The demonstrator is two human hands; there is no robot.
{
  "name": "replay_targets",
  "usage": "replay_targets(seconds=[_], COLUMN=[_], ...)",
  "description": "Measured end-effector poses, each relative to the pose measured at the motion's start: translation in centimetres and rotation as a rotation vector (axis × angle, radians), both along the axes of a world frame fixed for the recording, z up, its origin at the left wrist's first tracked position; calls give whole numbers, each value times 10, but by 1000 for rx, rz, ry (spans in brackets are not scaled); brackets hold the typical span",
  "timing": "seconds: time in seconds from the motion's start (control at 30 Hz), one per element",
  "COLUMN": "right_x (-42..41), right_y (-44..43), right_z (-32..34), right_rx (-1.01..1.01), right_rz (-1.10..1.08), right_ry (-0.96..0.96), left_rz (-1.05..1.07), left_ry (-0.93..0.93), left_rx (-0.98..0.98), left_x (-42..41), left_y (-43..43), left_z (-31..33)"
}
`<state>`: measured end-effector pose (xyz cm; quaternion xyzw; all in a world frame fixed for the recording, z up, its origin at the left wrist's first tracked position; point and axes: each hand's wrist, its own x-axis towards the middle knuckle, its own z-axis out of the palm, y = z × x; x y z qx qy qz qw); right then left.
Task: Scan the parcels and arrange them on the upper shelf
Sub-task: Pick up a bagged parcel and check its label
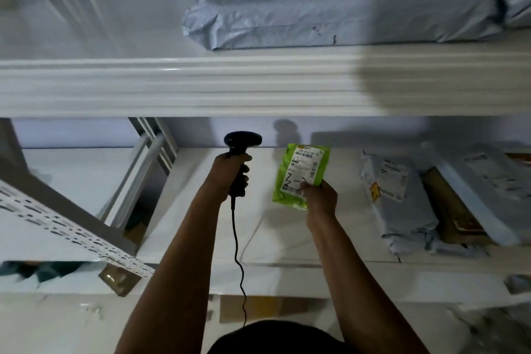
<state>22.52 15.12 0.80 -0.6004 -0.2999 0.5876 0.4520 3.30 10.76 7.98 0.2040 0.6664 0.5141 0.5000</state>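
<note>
Below the upper shelf (201,86), just under its white front edge, you have both hands raised. Your left hand (232,169) is wrapped round the handle of the black scanner (242,139), fingers curled firmly. The scanner head sits close beneath that edge and the cable (237,238) hangs down from the handle. Your right hand (320,195) pinches the lower corner of the green parcel (301,169) between thumb and fingers, holding it upright with its white label (301,174) facing you. The parcel is also just below the shelf edge, beside the scanner but not touching it.

This looks like the scan itself, not yet the placing. I cannot tell which way the scanner's window points, so turn it toward the barcode, which sits at the end of the label nearest the shelf edge. Your thumb covers only the far corner of the label; leave it there, clear of the bars. The pouch looks soft, so hold it flat rather than letting it curl, or the code may not read.

On the upper shelf a grey parcel (330,17) already lies toward the right end. The bare surface to its left seems the natural spot for the green one. More parcels (402,195) wait on the level below the upper shelf, off to your right.
</note>
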Motion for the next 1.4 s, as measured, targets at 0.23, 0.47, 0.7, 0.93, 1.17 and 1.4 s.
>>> replay_targets(seconds=[0.23,0.47,0.7,0.93,1.17,1.4], right_x=[-2,-3,6,15,24,26], right_y=[2,8,10,17,16,18], right_z=[1,3,-5,-14,-16,-17], right_rx=[59,116,64,-7,-31,12], right_rz=[24,0,5,-1,-64,-79], right_ry=[-51,-69,-121,-226,-170,-204], left_rz=[-166,-271,-295,-343,-416,-396], left_ry=[71,205,178,152,125,130], left_rx=[2,-38,-3,-11,-54,-39], left_x=[14,39,50,52,56,51], left_y=[-6,-10,-9,-8,-8,-8], left_z=[35,39,42,48,56,55])
